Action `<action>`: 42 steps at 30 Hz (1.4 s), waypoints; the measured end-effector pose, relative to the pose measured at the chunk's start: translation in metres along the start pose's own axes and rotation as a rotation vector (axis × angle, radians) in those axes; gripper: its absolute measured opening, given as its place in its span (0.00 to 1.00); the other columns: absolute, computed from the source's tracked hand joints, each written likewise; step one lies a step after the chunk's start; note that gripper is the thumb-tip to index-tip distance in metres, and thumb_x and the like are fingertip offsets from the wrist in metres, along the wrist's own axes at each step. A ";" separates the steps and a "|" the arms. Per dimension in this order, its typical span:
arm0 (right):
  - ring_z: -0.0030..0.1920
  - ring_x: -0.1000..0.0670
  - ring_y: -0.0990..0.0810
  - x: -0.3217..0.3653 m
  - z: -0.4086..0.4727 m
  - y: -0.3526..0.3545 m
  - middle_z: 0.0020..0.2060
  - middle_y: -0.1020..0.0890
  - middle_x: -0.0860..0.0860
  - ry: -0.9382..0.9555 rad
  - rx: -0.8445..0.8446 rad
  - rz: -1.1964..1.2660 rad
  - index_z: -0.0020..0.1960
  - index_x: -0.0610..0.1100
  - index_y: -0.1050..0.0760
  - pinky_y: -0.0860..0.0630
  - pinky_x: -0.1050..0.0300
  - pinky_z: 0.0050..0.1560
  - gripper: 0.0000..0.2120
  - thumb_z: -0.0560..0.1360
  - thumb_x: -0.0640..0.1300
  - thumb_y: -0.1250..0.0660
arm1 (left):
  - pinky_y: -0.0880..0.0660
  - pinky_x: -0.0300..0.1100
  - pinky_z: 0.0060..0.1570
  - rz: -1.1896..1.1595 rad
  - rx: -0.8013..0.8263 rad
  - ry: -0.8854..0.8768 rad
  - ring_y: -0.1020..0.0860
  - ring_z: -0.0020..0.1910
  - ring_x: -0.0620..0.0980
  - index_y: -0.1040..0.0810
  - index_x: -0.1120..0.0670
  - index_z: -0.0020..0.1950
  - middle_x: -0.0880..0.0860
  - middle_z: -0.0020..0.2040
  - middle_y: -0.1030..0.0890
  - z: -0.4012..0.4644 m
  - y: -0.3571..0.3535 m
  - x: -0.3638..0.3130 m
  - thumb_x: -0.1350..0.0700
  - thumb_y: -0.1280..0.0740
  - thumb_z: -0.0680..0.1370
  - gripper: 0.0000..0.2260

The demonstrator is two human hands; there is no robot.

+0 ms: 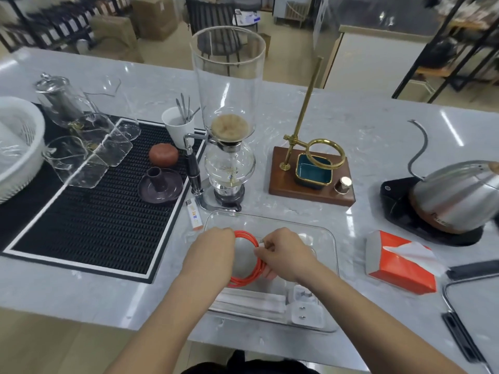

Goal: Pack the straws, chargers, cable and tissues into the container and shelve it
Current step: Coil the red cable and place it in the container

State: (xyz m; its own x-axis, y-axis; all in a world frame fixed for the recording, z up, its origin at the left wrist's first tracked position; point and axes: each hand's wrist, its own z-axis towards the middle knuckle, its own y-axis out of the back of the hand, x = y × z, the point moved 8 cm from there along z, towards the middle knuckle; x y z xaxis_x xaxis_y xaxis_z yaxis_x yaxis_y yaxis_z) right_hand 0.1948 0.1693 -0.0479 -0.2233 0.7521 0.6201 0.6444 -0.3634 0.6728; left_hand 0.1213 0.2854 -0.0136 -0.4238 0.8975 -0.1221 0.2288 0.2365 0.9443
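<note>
A clear plastic container lies on the marble counter in front of me. Over it, my left hand and my right hand both grip a coiled orange cable. My right fingers pinch its white plug end. Inside the container's near side lie paper-wrapped straws and two white chargers, one behind the other. An orange and white tissue pack rests on the counter to the right of the container.
A glass siphon coffee maker stands just behind the container, with a lighter beside it. A black mat with glassware lies left. A wooden dripper stand and a steel kettle stand right. A tray edge shows at far right.
</note>
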 end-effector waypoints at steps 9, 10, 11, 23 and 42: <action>0.27 0.46 0.19 -0.003 0.016 -0.019 0.28 0.18 0.40 -0.088 0.063 -0.047 0.28 0.43 0.32 0.20 0.58 0.37 0.19 0.78 0.42 0.37 | 0.26 0.46 0.57 0.214 0.126 -0.053 0.26 0.64 0.58 0.25 0.60 0.63 0.58 0.62 0.24 0.017 -0.007 -0.017 0.69 0.38 0.76 0.16; 0.26 0.47 0.20 -0.002 0.017 -0.018 0.29 0.17 0.39 -0.075 0.064 -0.065 0.28 0.43 0.33 0.20 0.58 0.38 0.20 0.78 0.42 0.36 | 0.26 0.46 0.56 0.223 0.125 -0.061 0.25 0.64 0.58 0.25 0.60 0.62 0.58 0.62 0.24 0.018 -0.009 -0.018 0.69 0.39 0.76 0.15; 0.26 0.48 0.21 -0.001 0.019 -0.018 0.31 0.16 0.38 -0.064 0.068 -0.088 0.27 0.44 0.34 0.20 0.57 0.39 0.21 0.77 0.42 0.35 | 0.26 0.46 0.56 0.231 0.124 -0.067 0.25 0.64 0.59 0.25 0.60 0.62 0.58 0.62 0.24 0.019 -0.010 -0.018 0.69 0.39 0.76 0.15; 0.32 0.43 0.25 -0.005 0.032 -0.015 0.26 0.26 0.45 -0.037 0.018 -0.299 0.27 0.43 0.32 0.28 0.56 0.32 0.22 0.70 0.53 0.27 | 0.26 0.48 0.54 0.289 0.047 -0.166 0.23 0.62 0.60 0.24 0.60 0.61 0.58 0.61 0.23 0.021 -0.003 -0.021 0.72 0.38 0.74 0.17; 0.42 0.43 0.19 0.008 0.029 -0.028 0.40 0.15 0.44 0.131 -0.014 -0.261 0.39 0.44 0.20 0.22 0.53 0.42 0.06 0.71 0.46 0.27 | 0.26 0.47 0.54 0.371 0.030 -0.230 0.24 0.62 0.58 0.24 0.60 0.61 0.57 0.61 0.23 0.014 -0.007 -0.022 0.69 0.41 0.78 0.15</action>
State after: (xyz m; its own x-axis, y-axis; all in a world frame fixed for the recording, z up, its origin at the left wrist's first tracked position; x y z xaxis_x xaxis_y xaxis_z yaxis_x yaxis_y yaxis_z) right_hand 0.1961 0.2010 -0.0733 -0.4738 0.7439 0.4713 0.5427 -0.1748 0.8215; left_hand 0.1418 0.2694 -0.0217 -0.1026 0.9825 0.1557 0.3556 -0.1099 0.9282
